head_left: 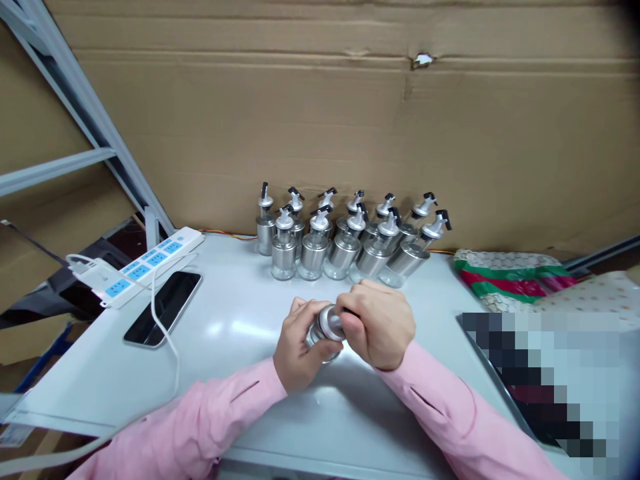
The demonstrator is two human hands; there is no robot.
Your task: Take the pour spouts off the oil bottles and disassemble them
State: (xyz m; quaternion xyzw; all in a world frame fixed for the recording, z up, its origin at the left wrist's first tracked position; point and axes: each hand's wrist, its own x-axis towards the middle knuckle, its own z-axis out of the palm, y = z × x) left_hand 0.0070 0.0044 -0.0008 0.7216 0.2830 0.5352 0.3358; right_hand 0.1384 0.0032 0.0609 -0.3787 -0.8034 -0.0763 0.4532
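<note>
Near the middle of the white table, my left hand (300, 343) is wrapped round a glass and metal bottle (329, 325). Its silver top tilts toward my right hand (380, 323), whose closed fingers grip the pourer at that top and hide most of it. Behind my hands, several similar bottles (314, 255) with steel sleeves and silver pourers with black levers stand in two rows. Those at the right end look tilted.
At left lie a black phone (164, 309), a white power strip (150, 265) and a white cable (160, 320). At right are a striped plastic bag (515, 277) and a dark, partly blurred flat object (493, 373). A cardboard wall (250, 120) rises behind.
</note>
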